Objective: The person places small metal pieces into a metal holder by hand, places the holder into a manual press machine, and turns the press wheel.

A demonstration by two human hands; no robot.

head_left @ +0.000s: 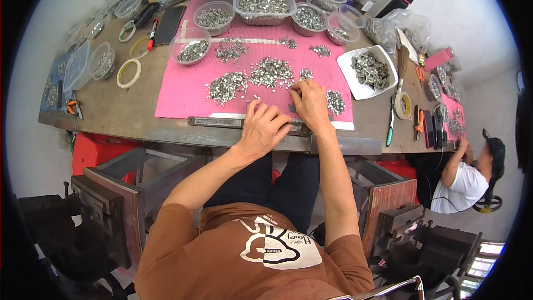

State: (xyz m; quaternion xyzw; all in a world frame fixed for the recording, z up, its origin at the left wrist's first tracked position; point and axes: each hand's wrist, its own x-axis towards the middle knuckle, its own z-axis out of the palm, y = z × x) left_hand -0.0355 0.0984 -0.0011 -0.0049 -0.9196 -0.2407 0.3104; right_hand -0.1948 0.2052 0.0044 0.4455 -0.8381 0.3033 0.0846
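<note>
Small silvery metal pieces lie in several heaps on a pink mat, the larger ones being a left heap and a middle heap. A narrow metal bar runs along the mat's near edge. My left hand rests over this bar with its fingers bent and drawn in; whatever they hold is hidden. Just to the right, my right hand has its fingers pinched together beside a small heap. Anything between those fingertips is too small to make out. Another heap lies right of that hand.
Behind the heaps stand a clear tub and several round bowls of metal pieces. A white dish sits right, near tape, a toothbrush and pliers. Tape rolls lie left. A co-worker sits far right.
</note>
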